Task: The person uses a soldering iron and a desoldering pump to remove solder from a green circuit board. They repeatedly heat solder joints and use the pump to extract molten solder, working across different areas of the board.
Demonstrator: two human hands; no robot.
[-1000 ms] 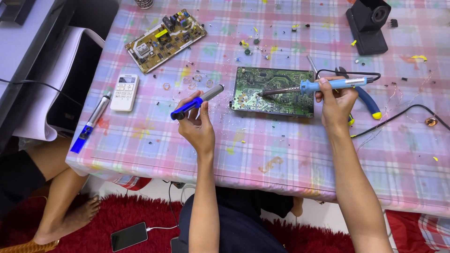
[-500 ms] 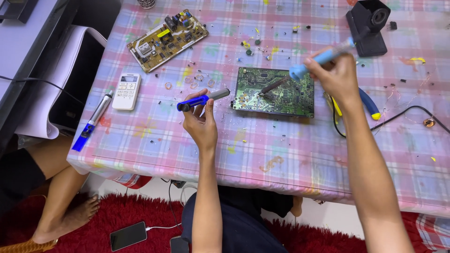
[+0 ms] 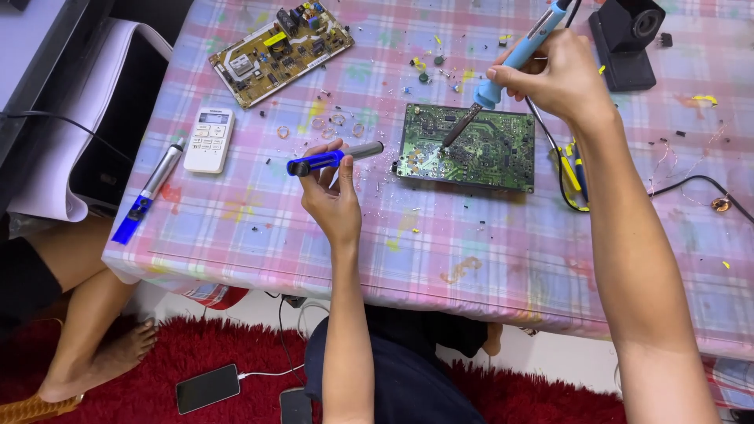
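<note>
My right hand (image 3: 558,78) grips a light blue soldering iron (image 3: 514,56), held steeply, its dark tip touching the green circuit board (image 3: 487,153) that lies flat on the checked tablecloth. My left hand (image 3: 334,192) holds a blue and grey desoldering pump (image 3: 330,159) level, its grey nozzle pointing right toward the board's left edge, a short gap away. Small solder bits lie scattered around the board.
A second, tan circuit board (image 3: 279,51) lies at the back left. A white remote control (image 3: 209,139) and another blue-tipped pump (image 3: 149,192) rest near the left table edge. A black stand (image 3: 628,43) sits back right; cables and yellow-handled pliers (image 3: 572,169) lie right of the board. Another person's bare leg (image 3: 86,314) is at the left.
My right hand swung the soldering iron up toward the back right, then brought its tip down onto the green board at a steep angle. The left hand kept the pump nearly still.
</note>
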